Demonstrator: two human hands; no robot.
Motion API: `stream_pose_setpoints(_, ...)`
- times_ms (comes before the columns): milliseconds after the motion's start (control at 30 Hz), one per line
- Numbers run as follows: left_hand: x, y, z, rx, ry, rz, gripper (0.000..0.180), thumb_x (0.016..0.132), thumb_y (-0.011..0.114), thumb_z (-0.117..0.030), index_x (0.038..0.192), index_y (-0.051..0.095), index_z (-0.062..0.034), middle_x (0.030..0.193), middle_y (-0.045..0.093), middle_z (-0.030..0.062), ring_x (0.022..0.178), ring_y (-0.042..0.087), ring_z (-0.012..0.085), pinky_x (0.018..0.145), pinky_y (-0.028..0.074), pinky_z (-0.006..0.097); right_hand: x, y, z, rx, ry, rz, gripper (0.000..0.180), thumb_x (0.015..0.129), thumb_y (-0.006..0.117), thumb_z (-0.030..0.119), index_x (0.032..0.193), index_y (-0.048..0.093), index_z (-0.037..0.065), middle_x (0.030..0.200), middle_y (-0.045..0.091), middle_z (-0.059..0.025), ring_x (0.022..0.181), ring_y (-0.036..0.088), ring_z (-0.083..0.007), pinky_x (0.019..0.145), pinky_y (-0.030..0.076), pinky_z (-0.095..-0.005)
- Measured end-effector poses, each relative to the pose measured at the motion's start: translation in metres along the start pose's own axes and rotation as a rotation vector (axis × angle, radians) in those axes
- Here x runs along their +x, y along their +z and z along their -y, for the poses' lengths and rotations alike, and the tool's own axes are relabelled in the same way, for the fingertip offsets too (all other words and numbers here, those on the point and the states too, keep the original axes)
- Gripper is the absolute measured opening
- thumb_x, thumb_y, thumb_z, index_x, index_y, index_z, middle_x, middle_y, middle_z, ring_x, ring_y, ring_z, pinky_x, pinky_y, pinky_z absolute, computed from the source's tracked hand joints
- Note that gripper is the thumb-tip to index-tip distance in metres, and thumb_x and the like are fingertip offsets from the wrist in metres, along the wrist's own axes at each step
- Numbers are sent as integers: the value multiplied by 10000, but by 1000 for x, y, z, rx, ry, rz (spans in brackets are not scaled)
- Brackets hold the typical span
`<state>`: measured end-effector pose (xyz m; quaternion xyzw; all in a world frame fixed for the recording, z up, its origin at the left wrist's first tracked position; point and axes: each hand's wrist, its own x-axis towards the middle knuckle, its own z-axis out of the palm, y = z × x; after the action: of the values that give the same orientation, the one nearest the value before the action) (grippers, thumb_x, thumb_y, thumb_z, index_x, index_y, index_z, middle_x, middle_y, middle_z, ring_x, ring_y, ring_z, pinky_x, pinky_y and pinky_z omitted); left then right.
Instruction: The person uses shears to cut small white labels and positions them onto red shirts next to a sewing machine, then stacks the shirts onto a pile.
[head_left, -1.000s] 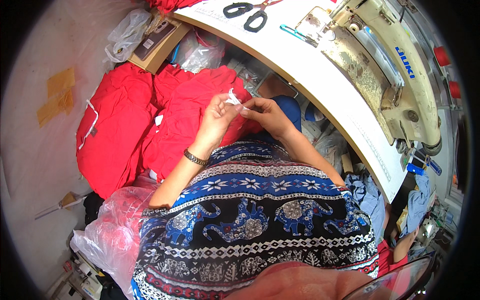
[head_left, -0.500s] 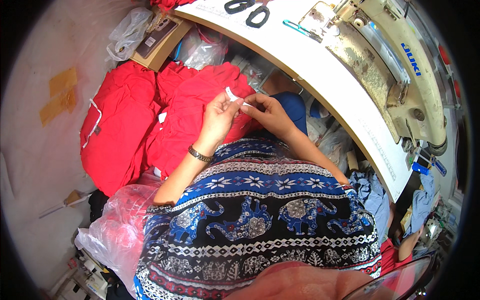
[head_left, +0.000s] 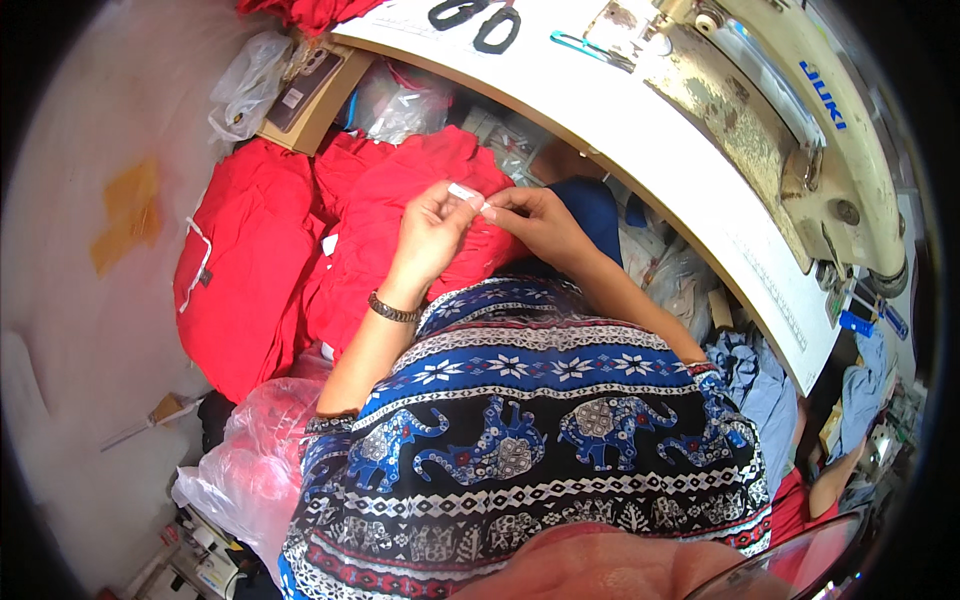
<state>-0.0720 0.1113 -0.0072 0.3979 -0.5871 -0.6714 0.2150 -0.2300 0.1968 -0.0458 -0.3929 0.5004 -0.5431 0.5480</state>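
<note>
A small white strip (head_left: 462, 192), perhaps a fabric label, is pinched between my two hands above the red cloth. My left hand (head_left: 432, 235) grips it between thumb and fingers, its end sticking up past the fingertips. My right hand (head_left: 545, 222) comes in from the other side, thumb and forefinger closed on the strip's lower end. The fingertips of both hands nearly meet. Beneath and beyond them lies a large heap of red cloth (head_left: 375, 200), with another red bundle (head_left: 245, 270) bearing a white cord to the left.
A white table (head_left: 600, 120) curves along the right, carrying a sewing machine (head_left: 850, 150), teal thread snips (head_left: 590, 48) and black loops (head_left: 490, 30). Beyond the red cloth sits a cardboard box (head_left: 335, 95). Clear plastic (head_left: 240, 455) lies at left. Another person's arm (head_left: 832, 485) shows at lower right.
The white strip has tipped over from nearly upright to lie flatter across my left fingertips. My hands stay close together, and the whole view has shifted slightly.
</note>
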Motion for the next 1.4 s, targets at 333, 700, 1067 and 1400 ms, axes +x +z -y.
stream_pose_setpoints(333, 165, 3, -124, 1051, 1110, -293, 372, 797, 676, -291, 1008, 650, 15, 926, 669, 191, 881, 640, 359, 804, 495, 436, -5, 2, -5, 165, 31, -74, 185, 917, 623, 143, 1013, 679, -5, 947, 685, -62, 902, 609, -107, 867, 449, -255)
stream_pose_setpoints(700, 169, -31, -154, 1610, 380, 227, 406, 689, 673, -254, 957, 625, 48, 901, 649, 255, 855, 637, 376, 768, 500, 418, -8, -2, -2, 407, 166, -149, 208, 893, 648, 125, 1041, 661, -21, 988, 690, -106, 934, 633, -149, 909, 443, -272)
stream_pose_setpoints(1067, -67, -97, -92, 929, -28, 378, 237, 720, 643, -77, 930, 558, -12, 722, 586, 130, 663, 591, 188, 631, 466, 324, -5, 3, -1, 375, 127, -144, 238, 905, 640, 178, 1032, 633, -22, 959, 664, -83, 924, 605, -144, 869, 439, -278)
stream_pose_setpoints(1400, -85, -72, -82, 943, -94, 384, 360, 725, 676, -217, 978, 544, 3, 809, 622, 239, 819, 622, 400, 699, 471, 442, -2, 13, 18, 298, 92, -37, 193, 886, 658, 145, 999, 655, -11, 932, 673, -70, 863, 608, -129, 809, 458, -258)
